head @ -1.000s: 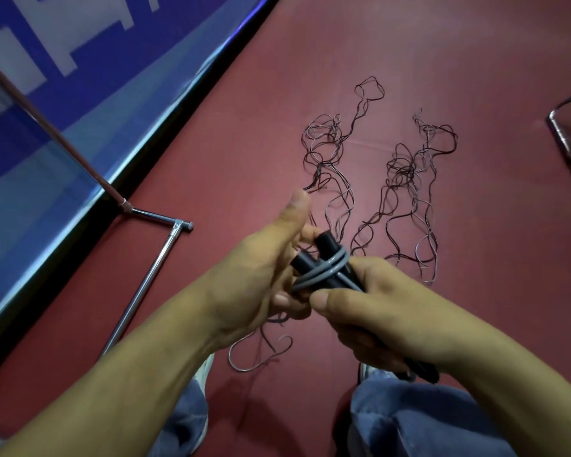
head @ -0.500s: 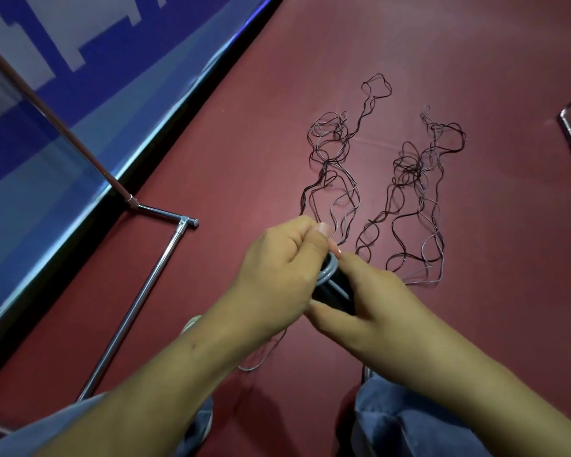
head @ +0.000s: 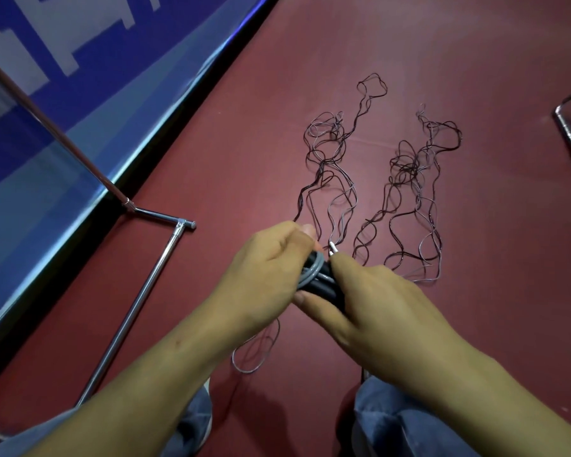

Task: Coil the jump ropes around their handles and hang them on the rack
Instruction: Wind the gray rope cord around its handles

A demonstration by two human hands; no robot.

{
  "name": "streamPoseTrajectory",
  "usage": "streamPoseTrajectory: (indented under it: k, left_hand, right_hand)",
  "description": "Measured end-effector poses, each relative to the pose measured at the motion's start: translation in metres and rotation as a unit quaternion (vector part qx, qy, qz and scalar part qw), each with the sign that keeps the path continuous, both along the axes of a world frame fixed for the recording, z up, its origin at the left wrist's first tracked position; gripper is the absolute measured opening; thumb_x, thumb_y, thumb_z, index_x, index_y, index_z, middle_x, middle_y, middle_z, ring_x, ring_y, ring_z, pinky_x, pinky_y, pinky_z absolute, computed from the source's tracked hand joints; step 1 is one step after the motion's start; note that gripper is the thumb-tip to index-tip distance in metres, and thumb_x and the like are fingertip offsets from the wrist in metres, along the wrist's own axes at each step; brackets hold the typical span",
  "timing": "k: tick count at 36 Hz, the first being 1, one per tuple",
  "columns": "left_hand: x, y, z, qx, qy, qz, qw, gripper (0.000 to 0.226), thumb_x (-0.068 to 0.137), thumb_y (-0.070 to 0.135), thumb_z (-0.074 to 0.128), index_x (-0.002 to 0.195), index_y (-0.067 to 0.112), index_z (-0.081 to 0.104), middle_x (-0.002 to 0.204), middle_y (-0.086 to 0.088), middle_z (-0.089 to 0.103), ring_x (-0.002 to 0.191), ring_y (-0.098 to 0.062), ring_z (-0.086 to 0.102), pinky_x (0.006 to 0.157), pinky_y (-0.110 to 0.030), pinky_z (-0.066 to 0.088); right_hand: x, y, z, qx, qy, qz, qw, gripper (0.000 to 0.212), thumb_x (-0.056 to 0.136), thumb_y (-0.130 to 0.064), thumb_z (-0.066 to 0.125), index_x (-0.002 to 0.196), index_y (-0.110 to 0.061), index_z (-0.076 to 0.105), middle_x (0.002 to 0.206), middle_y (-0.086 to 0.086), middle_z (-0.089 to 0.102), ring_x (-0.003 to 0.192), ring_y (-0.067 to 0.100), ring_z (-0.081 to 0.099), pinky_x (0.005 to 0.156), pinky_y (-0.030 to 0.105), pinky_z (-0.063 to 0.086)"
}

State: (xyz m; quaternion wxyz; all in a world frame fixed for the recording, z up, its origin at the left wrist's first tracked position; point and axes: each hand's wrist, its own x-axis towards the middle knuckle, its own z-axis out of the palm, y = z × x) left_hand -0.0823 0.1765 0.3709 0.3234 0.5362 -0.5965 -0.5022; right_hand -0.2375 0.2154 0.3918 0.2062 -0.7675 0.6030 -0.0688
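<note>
Clamps the left hand [head: 264, 272] back down over the grey rope [head: 312, 270], pinching a fresh turn onto the black handles [head: 327, 288] gripped in the right hand [head: 376, 311] above the red floor [head: 409, 44] — probably nearly coiled, short loop [head: 248, 371] left, rack [head: 132, 311] next.

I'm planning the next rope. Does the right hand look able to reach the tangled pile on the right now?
Probably not yet: the right hand grips the black handles while the left hand holds the grey cord. Nothing lies between it and the right pile, though.
</note>
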Motion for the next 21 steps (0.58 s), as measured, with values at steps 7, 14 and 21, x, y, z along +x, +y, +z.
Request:
streamPoseTrajectory:
  k: [7,14,21]
  left_hand:
    - [0.009,0.002,0.0,0.064,0.109,-0.056,0.99,0.048,0.093,0.047,0.051,0.098,0.002,0.066,0.067,-0.012,0.042,0.057,-0.019,0.034,0.05,-0.028,0.029]
    - [0.022,0.0,0.0,0.064,0.026,-0.03,0.997,0.052,0.089,0.053,0.049,0.07,0.006,0.062,0.059,-0.009,0.047,0.053,-0.018,0.035,0.059,-0.037,0.029]
    - [0.021,0.005,0.001,0.083,-0.019,-0.032,0.996,0.047,0.104,0.038,0.049,0.067,0.015,0.064,0.053,0.005,0.051,0.047,-0.012,0.037,0.055,-0.029,0.03]
  right_hand:
    - [-0.013,-0.007,0.001,-0.024,0.073,0.006,0.997,0.057,0.079,-0.084,0.009,0.086,-0.03,0.028,0.068,-0.009,0.04,0.064,0.024,0.042,0.059,0.037,0.033]
    - [-0.018,-0.011,-0.002,-0.017,0.089,0.0,0.996,0.058,0.081,-0.084,0.009,0.087,-0.03,0.03,0.076,-0.008,0.06,0.073,0.024,0.059,0.063,0.038,0.046]
    - [-0.01,-0.011,0.0,-0.02,0.154,0.001,0.988,0.054,0.086,-0.08,0.013,0.09,-0.028,0.028,0.069,-0.008,0.033,0.071,0.028,0.05,0.061,0.037,0.033]
